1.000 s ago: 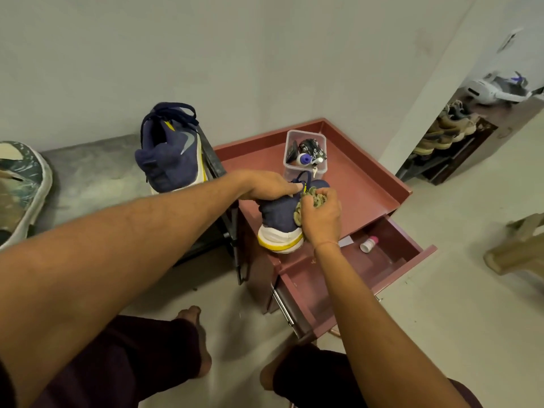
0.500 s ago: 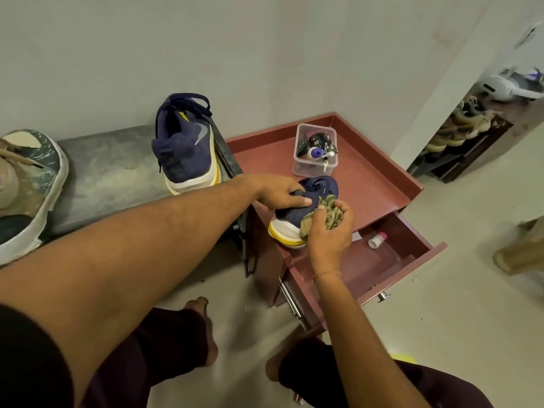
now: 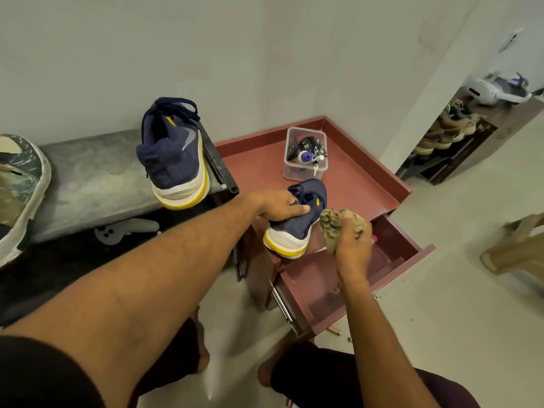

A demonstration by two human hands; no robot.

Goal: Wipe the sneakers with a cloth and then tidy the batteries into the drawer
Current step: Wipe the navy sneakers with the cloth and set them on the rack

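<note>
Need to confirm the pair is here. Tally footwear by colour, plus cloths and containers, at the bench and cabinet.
Navy sneakers: 2, the bench sneaker and the held sneaker
Green patterned shoe: 1
Cloth: 1, in the right hand
Clear container: 1
Total: 5

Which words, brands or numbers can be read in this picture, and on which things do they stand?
No word or number is readable.
Sneaker on the bench: grey swoosh-shaped logo, no letters.
Held sneaker: small yellow mark, too small to read.
Clear container: labels on the things inside are too blurred to read.
</note>
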